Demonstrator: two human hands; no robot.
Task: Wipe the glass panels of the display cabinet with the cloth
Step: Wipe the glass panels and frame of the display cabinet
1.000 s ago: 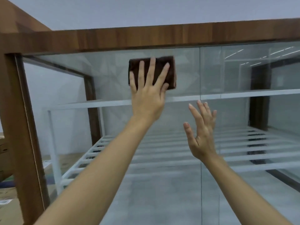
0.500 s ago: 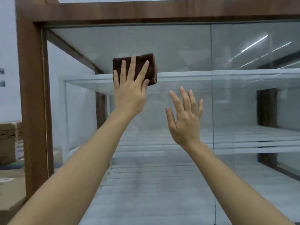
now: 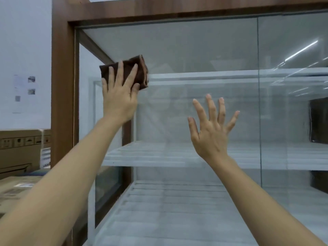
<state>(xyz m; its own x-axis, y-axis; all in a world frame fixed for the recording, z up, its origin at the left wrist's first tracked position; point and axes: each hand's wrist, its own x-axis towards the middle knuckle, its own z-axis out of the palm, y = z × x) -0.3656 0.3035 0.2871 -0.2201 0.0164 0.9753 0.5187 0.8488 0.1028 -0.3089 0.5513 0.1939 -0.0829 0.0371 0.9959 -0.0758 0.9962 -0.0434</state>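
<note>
So your left hand (image 3: 119, 102) is flat on the cloth (image 3: 142, 73), pinning it to the glass panel (image 3: 195, 47) up near the cabinet's left post (image 3: 62, 86). Your right hand (image 3: 211, 132) is lower and further right, in front of the same panel, left of the seam (image 3: 259, 103) with the next panel. The shelves (image 3: 150, 157) are behind the glass, stacked one above another. The boxes (image 3: 19, 148) sit outside, left of the post

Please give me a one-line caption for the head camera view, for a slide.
Left hand presses a folded brown cloth against the cabinet's glass panel, right hand open nearby.
</note>
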